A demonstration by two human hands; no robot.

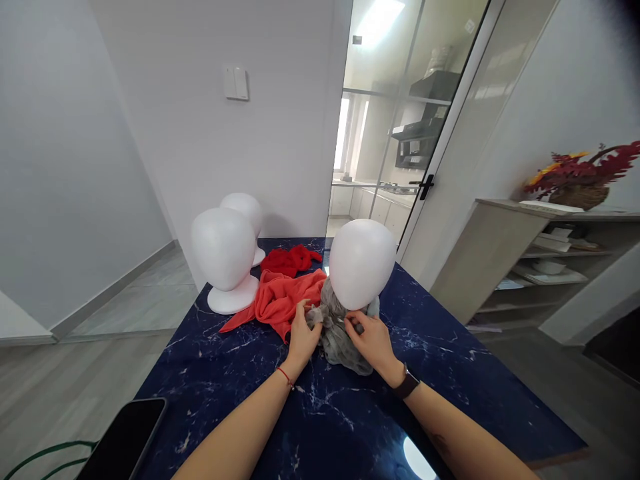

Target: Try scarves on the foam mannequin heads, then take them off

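A grey, sheer scarf [345,343] lies bunched around the base of a smooth white mannequin head [363,263]. My left hand [303,333] pinches a gathered part of the scarf on the left side of the head. On the other side, my right hand [371,337] has its fingers closed on the scarf just below the head. A coral scarf [285,297] lies crumpled to the left of my left hand, and a red cloth [289,260] sits behind it. The head's stand is hidden by the grey scarf.
Two more white mannequin heads [223,250] stand at the table's left edge, one behind the other. A phone [125,440] with a green cable lies at the near left of the dark blue marbled table [450,367]. A glass door [390,120] and shelves [545,260] are beyond.
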